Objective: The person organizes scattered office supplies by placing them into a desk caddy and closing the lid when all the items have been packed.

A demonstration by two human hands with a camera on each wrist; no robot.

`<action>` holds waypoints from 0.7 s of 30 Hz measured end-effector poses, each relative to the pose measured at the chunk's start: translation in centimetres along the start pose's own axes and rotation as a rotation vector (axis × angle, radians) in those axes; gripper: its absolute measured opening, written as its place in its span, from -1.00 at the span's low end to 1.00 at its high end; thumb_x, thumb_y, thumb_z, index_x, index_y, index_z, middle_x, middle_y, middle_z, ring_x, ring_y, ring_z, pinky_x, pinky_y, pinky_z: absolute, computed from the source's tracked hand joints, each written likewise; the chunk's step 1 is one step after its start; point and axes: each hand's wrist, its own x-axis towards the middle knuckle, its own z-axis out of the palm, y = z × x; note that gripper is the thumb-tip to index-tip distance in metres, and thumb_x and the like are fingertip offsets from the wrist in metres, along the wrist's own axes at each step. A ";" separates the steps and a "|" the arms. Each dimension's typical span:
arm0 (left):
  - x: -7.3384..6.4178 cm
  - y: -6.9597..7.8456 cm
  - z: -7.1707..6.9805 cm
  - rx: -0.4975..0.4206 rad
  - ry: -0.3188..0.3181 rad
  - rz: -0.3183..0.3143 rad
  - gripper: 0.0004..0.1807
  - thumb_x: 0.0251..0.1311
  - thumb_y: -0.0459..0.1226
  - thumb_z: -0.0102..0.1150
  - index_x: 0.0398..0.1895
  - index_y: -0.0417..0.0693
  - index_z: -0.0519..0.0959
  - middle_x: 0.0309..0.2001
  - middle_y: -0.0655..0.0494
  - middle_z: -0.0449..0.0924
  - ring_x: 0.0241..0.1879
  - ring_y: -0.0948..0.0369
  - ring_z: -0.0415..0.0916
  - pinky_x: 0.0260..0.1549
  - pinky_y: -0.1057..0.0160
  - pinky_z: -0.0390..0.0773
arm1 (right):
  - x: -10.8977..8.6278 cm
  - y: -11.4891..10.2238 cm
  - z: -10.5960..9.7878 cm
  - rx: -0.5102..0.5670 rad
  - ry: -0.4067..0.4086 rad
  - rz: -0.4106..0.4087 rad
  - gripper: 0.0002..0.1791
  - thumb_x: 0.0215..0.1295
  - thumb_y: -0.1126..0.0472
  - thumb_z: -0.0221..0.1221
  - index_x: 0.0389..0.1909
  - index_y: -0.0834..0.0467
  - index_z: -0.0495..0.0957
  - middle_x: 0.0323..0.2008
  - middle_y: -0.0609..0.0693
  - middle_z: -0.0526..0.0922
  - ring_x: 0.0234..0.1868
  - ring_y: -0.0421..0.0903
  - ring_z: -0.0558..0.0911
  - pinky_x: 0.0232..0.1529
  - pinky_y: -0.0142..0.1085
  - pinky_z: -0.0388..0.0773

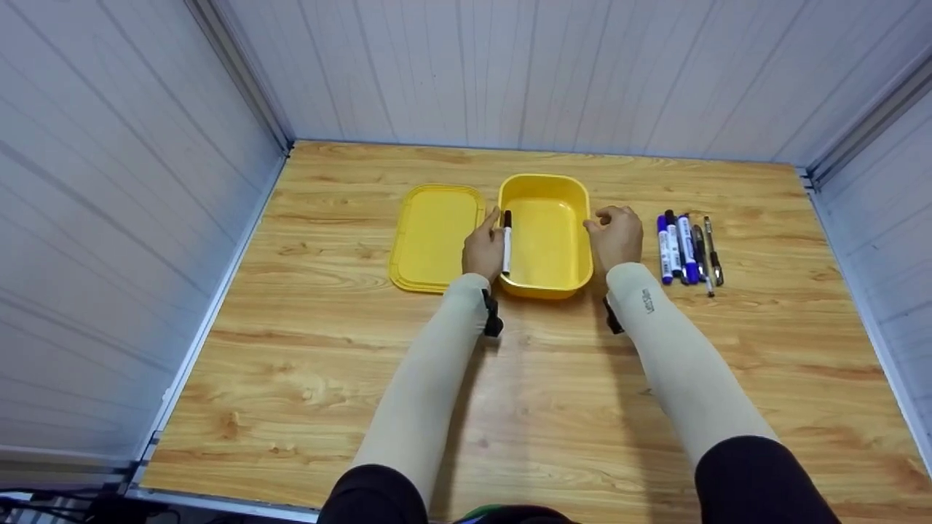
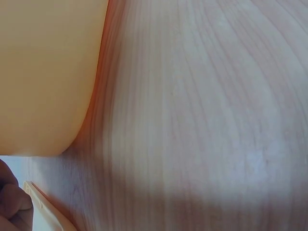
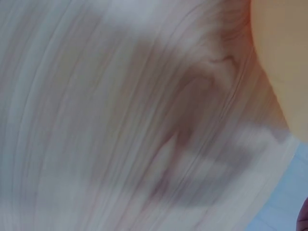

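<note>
A yellow plastic box [image 1: 546, 282] stands uncovered between the two hands. My left hand [image 1: 483, 251] is at its left side, thumb by the rim and forefinger along the outer wall, holding that side. Just inside the same wall is a white marker [image 1: 507, 251] with a black cap, lengthwise beside the thumb. On the opposite side my right hand [image 1: 619, 236] has its fingers bent and thumb tip at the rim, pinching it. In the left wrist view the box wall [image 2: 45, 77] looms large above curled fingers [image 2: 14, 204]. The right wrist view catches only a sliver of hand [image 3: 303, 219].
The yellow lid [image 1: 435, 236] lies flat left of the box, partly behind the left hand. Right of the right hand, several markers and pens [image 1: 686, 247] lie side by side on the wooden table [image 1: 291, 349]. White panel walls [image 1: 451, 73] enclose the back and sides.
</note>
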 end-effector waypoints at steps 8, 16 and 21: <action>-0.1 -0.2 -0.2 -0.007 0.003 0.005 -0.53 0.33 -0.18 -0.17 0.30 0.32 0.22 -0.67 0.14 0.25 -0.71 0.24 0.12 -0.68 0.30 0.17 | 0.2 1.9 -1.4 -0.043 0.010 0.035 -0.63 0.17 0.12 0.18 -0.05 0.24 0.54 -0.26 0.10 0.47 -0.25 -0.02 0.44 -0.25 -0.21 0.41; -0.1 -0.5 -0.3 -0.003 0.007 -0.006 -0.53 0.32 -0.17 -0.16 0.30 0.33 0.22 -0.66 0.14 0.24 -0.68 0.23 0.14 -0.66 0.29 0.18 | 0.3 4.0 -3.7 -0.109 0.006 0.096 -0.61 0.20 0.16 0.15 0.03 0.24 0.47 -0.19 0.14 0.45 -0.19 0.04 0.43 -0.21 -0.14 0.41; -0.1 -0.8 -0.3 -0.010 0.012 -0.009 -0.53 0.32 -0.17 -0.16 0.29 0.34 0.22 -0.67 0.13 0.23 -0.69 0.24 0.13 -0.67 0.29 0.18 | 0.4 5.4 -5.0 -0.157 0.027 0.125 -0.58 0.17 0.16 0.17 0.02 0.29 0.48 -0.17 0.20 0.46 -0.16 0.08 0.45 -0.16 -0.10 0.40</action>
